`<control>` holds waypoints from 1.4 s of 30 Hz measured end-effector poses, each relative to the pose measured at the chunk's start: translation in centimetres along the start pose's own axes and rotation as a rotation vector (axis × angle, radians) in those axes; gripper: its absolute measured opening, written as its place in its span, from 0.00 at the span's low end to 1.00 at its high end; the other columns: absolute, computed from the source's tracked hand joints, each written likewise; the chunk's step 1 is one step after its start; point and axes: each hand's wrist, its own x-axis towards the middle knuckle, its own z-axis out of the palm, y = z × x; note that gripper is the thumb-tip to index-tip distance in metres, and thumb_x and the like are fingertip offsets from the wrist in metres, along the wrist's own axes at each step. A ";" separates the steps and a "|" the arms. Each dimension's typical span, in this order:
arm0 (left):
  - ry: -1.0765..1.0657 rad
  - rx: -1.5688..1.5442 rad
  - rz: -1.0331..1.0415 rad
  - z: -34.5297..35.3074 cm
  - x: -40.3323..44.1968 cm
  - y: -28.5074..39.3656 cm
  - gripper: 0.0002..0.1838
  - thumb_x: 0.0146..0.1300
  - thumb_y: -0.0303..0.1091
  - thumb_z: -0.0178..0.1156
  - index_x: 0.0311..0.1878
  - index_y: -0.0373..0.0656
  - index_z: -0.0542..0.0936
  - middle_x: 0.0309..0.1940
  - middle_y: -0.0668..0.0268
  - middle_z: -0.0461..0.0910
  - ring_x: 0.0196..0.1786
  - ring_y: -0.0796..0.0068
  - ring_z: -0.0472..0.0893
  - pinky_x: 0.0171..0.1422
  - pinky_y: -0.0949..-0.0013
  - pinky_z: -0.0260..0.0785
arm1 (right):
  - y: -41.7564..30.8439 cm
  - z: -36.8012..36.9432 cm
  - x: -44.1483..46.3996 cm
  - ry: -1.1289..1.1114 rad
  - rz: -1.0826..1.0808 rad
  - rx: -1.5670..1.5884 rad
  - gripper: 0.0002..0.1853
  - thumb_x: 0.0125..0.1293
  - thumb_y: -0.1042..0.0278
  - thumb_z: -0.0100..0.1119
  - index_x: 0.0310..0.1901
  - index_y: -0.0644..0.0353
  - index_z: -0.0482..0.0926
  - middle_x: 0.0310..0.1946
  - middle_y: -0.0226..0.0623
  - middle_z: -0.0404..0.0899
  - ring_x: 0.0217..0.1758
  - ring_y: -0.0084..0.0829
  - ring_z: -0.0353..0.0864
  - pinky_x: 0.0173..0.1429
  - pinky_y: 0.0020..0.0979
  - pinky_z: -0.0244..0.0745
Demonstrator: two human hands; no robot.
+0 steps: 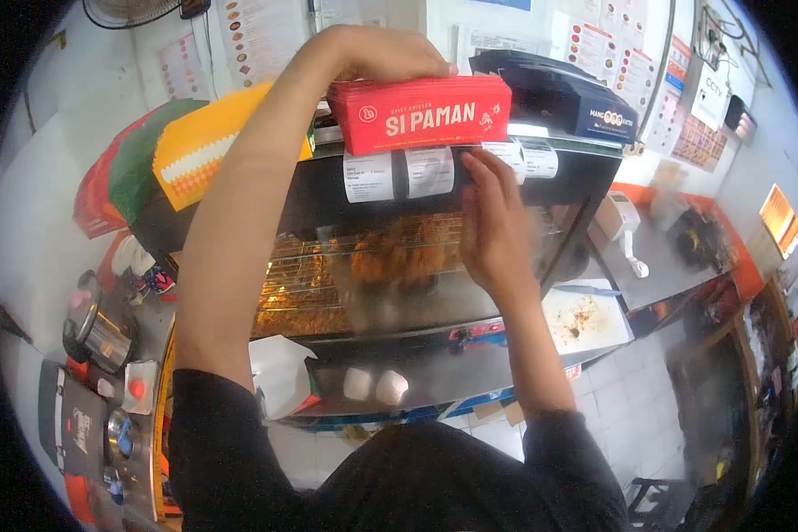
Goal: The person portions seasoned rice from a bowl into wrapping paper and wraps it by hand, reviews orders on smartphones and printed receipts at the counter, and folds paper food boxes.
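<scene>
A stack of red folded cardboard boxes [426, 115] with "SI PAMAN" printed on the front sits on top of a glass-fronted food warmer [559, 151]. My left hand [386, 55] is bent over the stack's top edge, its fingers closed on the red cardboard and partly hidden. Below the stack's right end, my right hand [496, 226] is raised with fingers stretched upward and nothing visible in it. Its fingertips are close to paper receipts [430, 170] stuck along the warmer's upper edge. Fried pieces of food [399, 257] lie on racks behind the glass.
Dark boxes [554, 97] stand right of the red stack; yellow cartons [204, 146] and green and red ones are on the left. On the ledge below are a white paper box [279, 377] and two white wrapped lumps [374, 386]. A stained white board [585, 316] lies right.
</scene>
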 end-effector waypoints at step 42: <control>0.663 -0.670 0.947 25.9 -4.5 33.6 0.06 0.52 0.30 0.62 0.29 0.38 0.77 0.26 0.58 0.76 0.32 0.57 0.81 0.33 0.57 0.76 | -0.3 -26.0 -24.4 0.930 0.649 0.508 0.29 0.72 0.55 0.55 0.68 0.62 0.65 0.60 0.46 0.72 0.59 0.39 0.77 0.60 0.37 0.76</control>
